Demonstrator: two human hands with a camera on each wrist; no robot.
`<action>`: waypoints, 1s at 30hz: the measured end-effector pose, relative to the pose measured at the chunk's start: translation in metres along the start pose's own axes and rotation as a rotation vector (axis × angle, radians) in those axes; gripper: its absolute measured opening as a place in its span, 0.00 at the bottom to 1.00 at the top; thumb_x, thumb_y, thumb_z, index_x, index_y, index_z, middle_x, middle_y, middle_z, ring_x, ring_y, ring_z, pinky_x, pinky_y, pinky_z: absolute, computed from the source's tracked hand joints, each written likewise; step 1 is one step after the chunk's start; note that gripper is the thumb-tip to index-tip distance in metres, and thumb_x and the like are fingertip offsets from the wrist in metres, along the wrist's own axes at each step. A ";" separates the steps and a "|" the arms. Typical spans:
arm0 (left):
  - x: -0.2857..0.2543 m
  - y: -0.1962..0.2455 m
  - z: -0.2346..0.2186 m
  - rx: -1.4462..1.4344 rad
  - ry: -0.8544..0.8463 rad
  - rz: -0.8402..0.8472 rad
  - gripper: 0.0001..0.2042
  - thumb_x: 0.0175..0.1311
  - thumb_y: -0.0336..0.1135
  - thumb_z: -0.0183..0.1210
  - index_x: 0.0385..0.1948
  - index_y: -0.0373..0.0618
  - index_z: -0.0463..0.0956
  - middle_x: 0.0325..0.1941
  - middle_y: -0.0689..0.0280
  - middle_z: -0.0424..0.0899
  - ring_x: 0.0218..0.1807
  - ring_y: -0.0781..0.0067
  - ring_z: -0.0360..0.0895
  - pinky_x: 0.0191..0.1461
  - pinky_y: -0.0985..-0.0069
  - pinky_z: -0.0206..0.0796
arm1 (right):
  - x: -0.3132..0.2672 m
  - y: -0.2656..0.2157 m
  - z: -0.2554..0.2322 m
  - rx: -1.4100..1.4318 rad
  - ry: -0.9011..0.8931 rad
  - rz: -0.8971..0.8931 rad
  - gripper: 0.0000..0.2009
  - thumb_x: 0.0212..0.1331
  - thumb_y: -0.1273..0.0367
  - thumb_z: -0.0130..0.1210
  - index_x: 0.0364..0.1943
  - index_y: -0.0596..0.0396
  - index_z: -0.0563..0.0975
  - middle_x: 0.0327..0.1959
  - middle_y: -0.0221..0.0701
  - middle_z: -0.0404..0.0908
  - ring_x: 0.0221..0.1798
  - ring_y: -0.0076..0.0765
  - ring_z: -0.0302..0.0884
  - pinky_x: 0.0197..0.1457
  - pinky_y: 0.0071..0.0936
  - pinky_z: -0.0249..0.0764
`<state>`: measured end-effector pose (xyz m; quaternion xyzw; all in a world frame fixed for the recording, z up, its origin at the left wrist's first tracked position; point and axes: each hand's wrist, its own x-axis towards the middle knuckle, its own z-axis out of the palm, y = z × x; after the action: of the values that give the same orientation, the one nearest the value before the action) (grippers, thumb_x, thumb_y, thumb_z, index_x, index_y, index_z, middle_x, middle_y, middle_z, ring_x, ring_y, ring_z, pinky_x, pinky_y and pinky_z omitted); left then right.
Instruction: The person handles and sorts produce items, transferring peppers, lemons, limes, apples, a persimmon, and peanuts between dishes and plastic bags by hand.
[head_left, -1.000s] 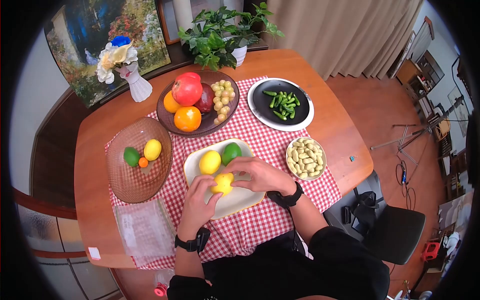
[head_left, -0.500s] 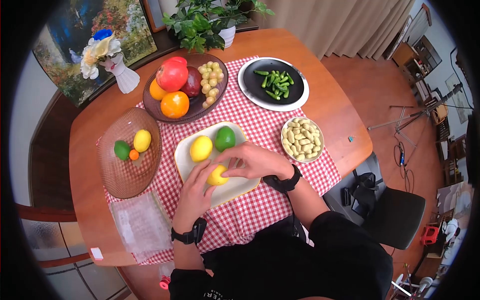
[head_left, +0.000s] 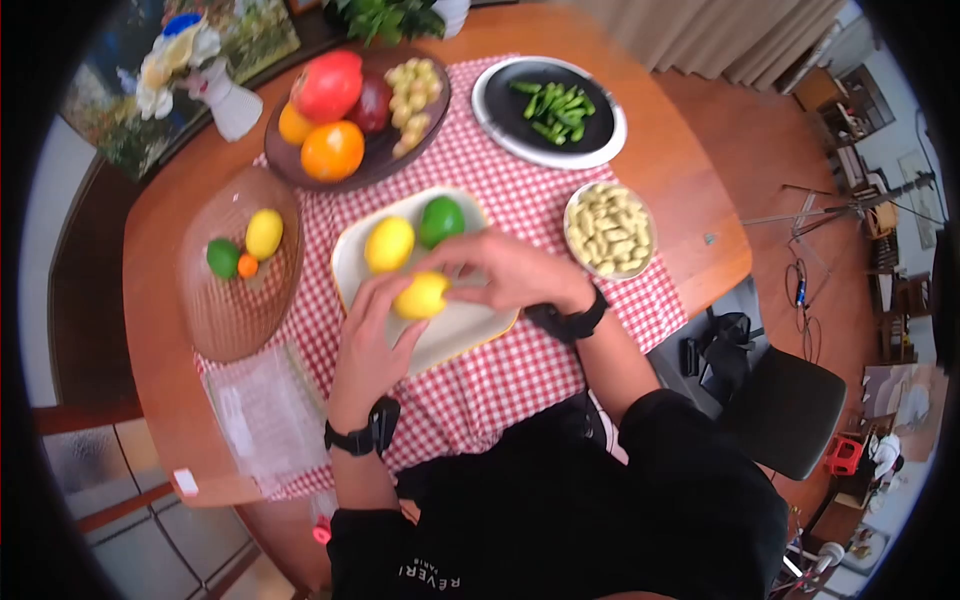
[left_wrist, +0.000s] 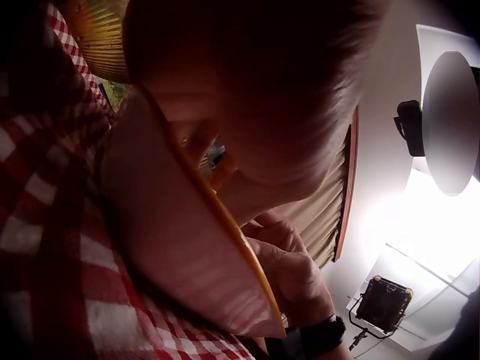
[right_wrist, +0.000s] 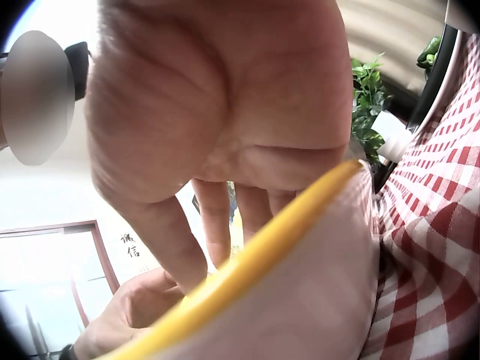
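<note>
A lemon (head_left: 421,296) is between both hands over a white dish (head_left: 455,338) with a yellow rim, in the head view. My left hand (head_left: 368,345) holds its left side, the thumb near the lower edge. From the right, my right hand (head_left: 500,272) pinches the lemon's pointed end between thumb and fingers. Behind it in the dish lie a second lemon (head_left: 389,243) and a green fruit (head_left: 441,221) like a lime. In both wrist views the dish's wall and rim hide the held lemon almost wholly.
Left stands a brown glass bowl (head_left: 200,310) with small fruit, behind it a dark fruit bowl (head_left: 345,182). A plate of green peppers (head_left: 557,112) and a bowl of peanuts (head_left: 609,230) are on the right. A clear plastic bag (head_left: 265,415) lies front left on the checked cloth (head_left: 500,400).
The head view has tilted, so the table sits higher in it. Between the fingers the lemon has turned, its tip now pointing right. Both hands stay around it.
</note>
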<state>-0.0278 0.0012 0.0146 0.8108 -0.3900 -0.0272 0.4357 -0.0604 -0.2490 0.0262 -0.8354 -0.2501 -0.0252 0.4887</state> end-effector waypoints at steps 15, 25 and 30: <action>-0.004 -0.010 0.003 -0.068 -0.026 0.014 0.23 0.52 0.19 0.73 0.51 0.39 0.75 0.59 0.56 0.80 0.63 0.53 0.80 0.66 0.64 0.73 | 0.002 -0.006 0.002 0.081 -0.176 0.314 0.24 0.58 0.70 0.73 0.59 0.54 0.82 0.49 0.39 0.89 0.47 0.38 0.90 0.51 0.34 0.87; -0.004 -0.017 0.003 -0.104 0.035 -0.092 0.22 0.56 0.23 0.73 0.53 0.42 0.78 0.58 0.59 0.82 0.61 0.60 0.83 0.63 0.64 0.80 | 0.002 0.001 0.010 -0.009 0.018 0.144 0.19 0.61 0.70 0.69 0.57 0.56 0.83 0.52 0.36 0.88 0.51 0.40 0.88 0.52 0.35 0.86; -0.003 -0.013 0.002 -0.135 0.008 0.018 0.18 0.55 0.20 0.72 0.46 0.41 0.78 0.56 0.58 0.85 0.61 0.56 0.83 0.65 0.64 0.75 | 0.001 0.001 0.011 -0.026 0.085 0.271 0.17 0.64 0.65 0.70 0.53 0.58 0.85 0.40 0.35 0.91 0.38 0.36 0.89 0.41 0.33 0.85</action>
<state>-0.0230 0.0064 0.0031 0.7761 -0.3929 -0.0465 0.4910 -0.0614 -0.2404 0.0200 -0.8660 -0.1138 0.0025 0.4868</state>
